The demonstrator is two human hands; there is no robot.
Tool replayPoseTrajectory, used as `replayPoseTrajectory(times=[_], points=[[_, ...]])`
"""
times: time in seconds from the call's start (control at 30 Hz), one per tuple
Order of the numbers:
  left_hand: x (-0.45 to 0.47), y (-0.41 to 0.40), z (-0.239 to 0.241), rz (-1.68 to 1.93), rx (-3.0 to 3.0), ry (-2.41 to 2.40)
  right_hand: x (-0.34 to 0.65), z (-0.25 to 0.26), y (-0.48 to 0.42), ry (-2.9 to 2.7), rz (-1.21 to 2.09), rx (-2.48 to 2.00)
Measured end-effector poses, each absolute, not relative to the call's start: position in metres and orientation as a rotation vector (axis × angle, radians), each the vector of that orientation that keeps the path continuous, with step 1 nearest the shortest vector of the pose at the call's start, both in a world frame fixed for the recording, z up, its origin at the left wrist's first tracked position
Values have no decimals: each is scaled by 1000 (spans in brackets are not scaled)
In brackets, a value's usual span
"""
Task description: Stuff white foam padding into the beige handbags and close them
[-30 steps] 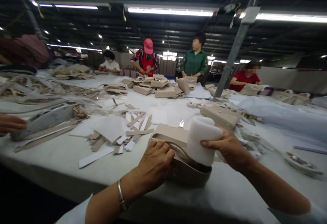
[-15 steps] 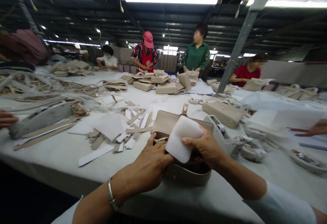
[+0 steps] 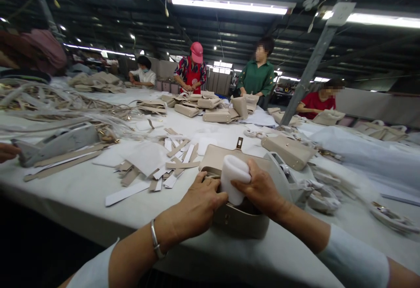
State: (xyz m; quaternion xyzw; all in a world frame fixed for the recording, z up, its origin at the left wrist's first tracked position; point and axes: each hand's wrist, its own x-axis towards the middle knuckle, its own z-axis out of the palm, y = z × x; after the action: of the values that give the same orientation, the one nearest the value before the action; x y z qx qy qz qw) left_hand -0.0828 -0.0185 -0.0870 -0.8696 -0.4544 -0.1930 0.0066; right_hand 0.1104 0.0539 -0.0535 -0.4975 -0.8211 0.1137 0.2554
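Note:
An open beige handbag [image 3: 239, 222] stands on the white table [image 3: 82, 205] right in front of me, its flap [image 3: 216, 156] folded back. My right hand [image 3: 260, 189] is closed on a white foam block [image 3: 232, 180] and holds it partly down inside the bag's mouth. My left hand [image 3: 197, 209] grips the bag's left rim, fingers curled over the edge, a metal bangle on the wrist.
Beige and white strips [image 3: 170, 161] litter the table to the left. More beige bags [image 3: 288, 150] lie to the right and at the far middle [image 3: 215, 115]. Several people work along the far side; another person's hand [image 3: 7, 152] shows at the left edge. A steel post [image 3: 308, 69] rises at the right.
My right hand has brought the foam block from above the bag down into its opening. My left hand stays on the rim.

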Motion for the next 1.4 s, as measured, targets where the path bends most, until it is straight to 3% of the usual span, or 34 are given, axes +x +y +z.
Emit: replayPoseTrajectory(times=[0.3, 0.67, 0.87, 1.0, 1.1, 1.2, 1.4], points=[[-92, -13, -103, -794, -2473, -1466, 99, -53, 48, -2286, 613, -1172], [-98, -12, -108, -951, -2395, -1250, 113, -54, 63, -2170, 1249, -1275], [-105, -15, -116, -1026, -2457, -1108, 112, -54, 67, -2328, 1220, -1441], [-107, -18, -118, -1033, -2465, -1131, 117, -21, 65, -2585, 1276, -1296], [-107, -18, -114, -957, -2490, -1129, 115, 13, 65, -2740, 1147, -1328], [-106, -17, -110, -911, -2503, -1095, 100, 32, 59, -2797, 749, -1406], [-106, -17, -115, -937, -2472, -1106, 61, 21, 35, -3138, 115, -1232]])
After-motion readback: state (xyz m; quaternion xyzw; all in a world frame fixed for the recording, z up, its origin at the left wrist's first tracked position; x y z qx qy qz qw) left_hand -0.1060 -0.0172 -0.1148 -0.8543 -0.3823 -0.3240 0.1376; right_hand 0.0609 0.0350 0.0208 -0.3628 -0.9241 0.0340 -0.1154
